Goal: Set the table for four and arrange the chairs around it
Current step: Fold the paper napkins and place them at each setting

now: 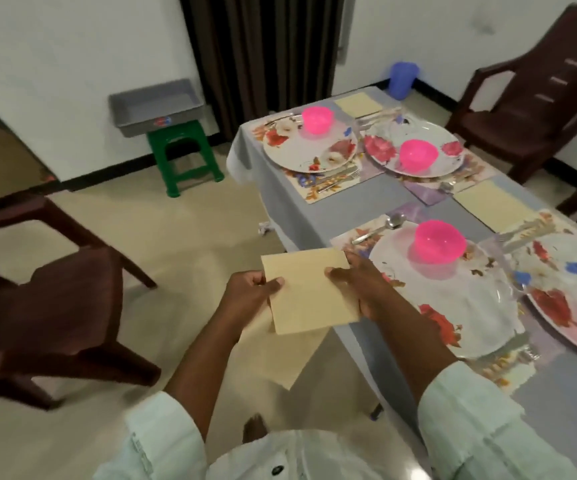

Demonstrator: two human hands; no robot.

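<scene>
Pinching flat square cream napkin (pixel 309 289) | left hand (pixel 250 292), right hand (pixel 363 282) grip opposite edges | glossy floral plate (pixel 453 306) beside

Legible text: none. Grey tray (pixel 155 109) on green stool (pixel 185 157): small red-and-blue mark on its front wall, too blurred to read. Plates, placemats and napkins carry flower patterns or plain surfaces only, no lettering or numbers.

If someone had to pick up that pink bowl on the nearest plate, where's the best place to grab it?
Probably the rim of the pink bowl, taken from above. It stands upright and open on the floral plate with nothing over it, and its smooth rounded wall narrows downward, so a side grip might slip.
</scene>
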